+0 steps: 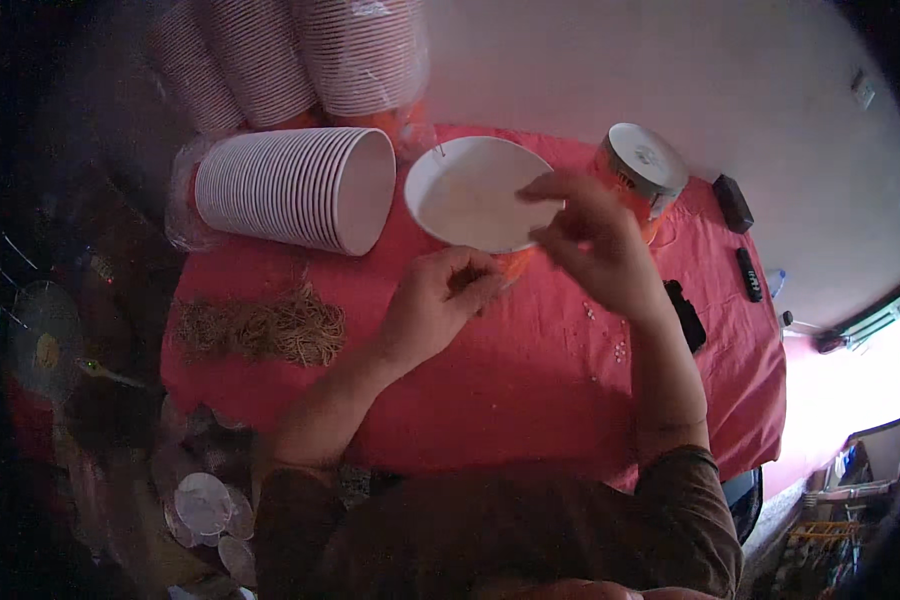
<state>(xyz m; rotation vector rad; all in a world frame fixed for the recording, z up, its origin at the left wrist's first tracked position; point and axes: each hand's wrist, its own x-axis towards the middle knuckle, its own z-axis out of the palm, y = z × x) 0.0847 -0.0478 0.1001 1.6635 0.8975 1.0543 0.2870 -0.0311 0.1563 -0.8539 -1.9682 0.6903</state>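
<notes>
My right hand grips the rim of a white paper bowl, holding it tilted above the red tablecloth. Just below the bowl, my left hand has its fingers pinched together; a thin thing may be between them, too small to tell. A pile of tan rubber bands lies to the left of my left hand. A stack of white paper bowls lies on its side at the table's back left.
More stacks of bowls in plastic wrap lean behind the table. An orange and white tub stands at the back right. Dark small devices lie along the right side. Round lids lie at lower left.
</notes>
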